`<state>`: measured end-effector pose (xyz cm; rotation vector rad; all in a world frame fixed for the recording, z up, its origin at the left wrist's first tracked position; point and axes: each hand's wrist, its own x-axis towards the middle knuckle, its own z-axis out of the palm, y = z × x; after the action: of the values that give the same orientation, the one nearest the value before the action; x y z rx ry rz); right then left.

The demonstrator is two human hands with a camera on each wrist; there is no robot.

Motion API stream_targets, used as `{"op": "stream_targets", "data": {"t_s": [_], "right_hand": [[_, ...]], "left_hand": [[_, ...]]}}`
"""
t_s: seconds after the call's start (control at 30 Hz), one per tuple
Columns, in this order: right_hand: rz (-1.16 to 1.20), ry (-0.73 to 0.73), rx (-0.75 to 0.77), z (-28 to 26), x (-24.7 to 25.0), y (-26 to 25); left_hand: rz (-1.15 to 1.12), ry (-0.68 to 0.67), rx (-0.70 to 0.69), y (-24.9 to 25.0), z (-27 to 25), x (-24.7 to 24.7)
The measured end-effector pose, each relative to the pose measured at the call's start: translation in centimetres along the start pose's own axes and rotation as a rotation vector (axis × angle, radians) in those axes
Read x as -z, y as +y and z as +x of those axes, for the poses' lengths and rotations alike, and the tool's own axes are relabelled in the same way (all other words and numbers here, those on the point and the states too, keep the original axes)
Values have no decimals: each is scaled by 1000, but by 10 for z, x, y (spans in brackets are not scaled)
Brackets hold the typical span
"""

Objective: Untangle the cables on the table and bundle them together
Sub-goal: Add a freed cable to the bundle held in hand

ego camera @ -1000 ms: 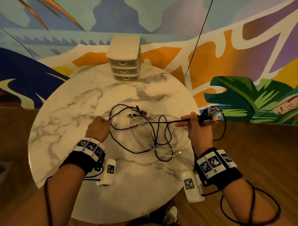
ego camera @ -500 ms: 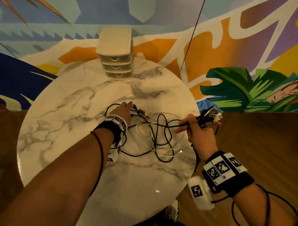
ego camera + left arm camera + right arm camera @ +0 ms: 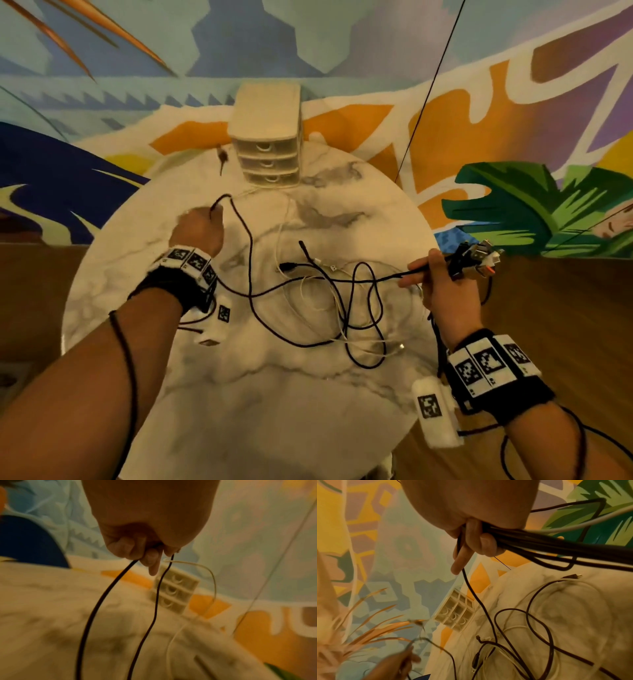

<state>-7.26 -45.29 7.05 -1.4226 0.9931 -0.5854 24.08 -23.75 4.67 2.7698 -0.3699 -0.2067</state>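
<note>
Left hand (image 3: 197, 228) fingers (image 3: 150, 559) pinch a raised loop of black cable (image 3: 239, 219) plus a thin white strand (image 3: 202, 568). Right hand (image 3: 445, 291) fingers (image 3: 477, 539) clamp gathered cable ends (image 3: 476, 260) off the bench (image 3: 239, 394) edge. Tangle (image 3: 342, 308) lies between, nearer the right hand; the taut strand runs left to right.

Lounge-like room: painted mural wall (image 3: 513, 102), marble table (image 3: 274, 394).
</note>
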Motion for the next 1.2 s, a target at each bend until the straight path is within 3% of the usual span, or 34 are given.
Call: {"op": "stream_targets", "data": {"t_s": [0.13,0.23,0.3,0.33,0.4,0.43,0.47,0.57,0.7,0.8,0.87,0.93,1.0,1.03,1.1,1.17,1.2], "right_hand": [[37,27,-23,0,2,-2],[69,41,-12,-3,1,-7],[69,39,7,-3,-2,-8],[70,36,11,-2,-4,-8],[75,28,14,-1,-9,-8],[74,25,20,-2,-12,-7],[69,24,25,-3,-13,-8],[67,31,27,-5,-12,-7],[103,42,21,-9,-14,-5],[82,35,30,-8,-12,-3],[57,34,41,-7,-9,-4],[46,42,56,-5,-9,-4],[37,37,57,-3,-9,-2],[12,26,57,-2,-9,0],[-39,-4,55,0,-11,4],[-52,-35,60,-1,-10,6],[-53,-51,67,-2,-10,7]], "left_hand": [[54,-172,206,-59,-15,-38],[-18,-50,248,-70,-30,-39],[-68,113,44,-53,-55,-35],[-93,97,-152,-40,-74,-36],[24,-151,-629,-18,-120,-55],[189,-271,-818,-13,-141,-68],[323,-318,-921,-9,-155,-77],[385,-398,-924,-7,-171,-95],[622,-510,-1065,-2,-196,-106],[601,-562,-1094,4,-196,-94],[370,-478,-1103,11,-184,-70],[68,-267,-1082,19,-170,-39],[-235,-2,-933,28,-161,-8],[-368,67,-810,35,-159,6],[-568,16,-597,50,-156,25],[-608,-78,-541,63,-160,37],[-628,-40,-542,68,-161,43]]}}
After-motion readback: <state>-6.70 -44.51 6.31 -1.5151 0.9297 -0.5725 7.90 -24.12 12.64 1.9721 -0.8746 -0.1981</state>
